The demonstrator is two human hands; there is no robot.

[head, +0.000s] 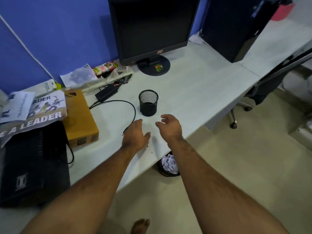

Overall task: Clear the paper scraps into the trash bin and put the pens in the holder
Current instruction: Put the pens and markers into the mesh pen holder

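A black mesh pen holder (148, 103) stands upright on the white desk (202, 92), and I see no pens in it or on the desk. Just in front of it hover my left hand (135, 134) and my right hand (169, 125), both with relaxed fingers and holding nothing. On the floor under the desk's front edge sits a black mesh trash bin (168, 164) with crumpled white paper scraps (169, 163) inside, partly hidden by the desk edge.
A black monitor (152, 29) stands behind the holder. A black cable (128, 105) loops left of my left hand. A brown box (79, 119), papers and a black speaker (33, 164) crowd the left. An office chair (270, 85) is at right.
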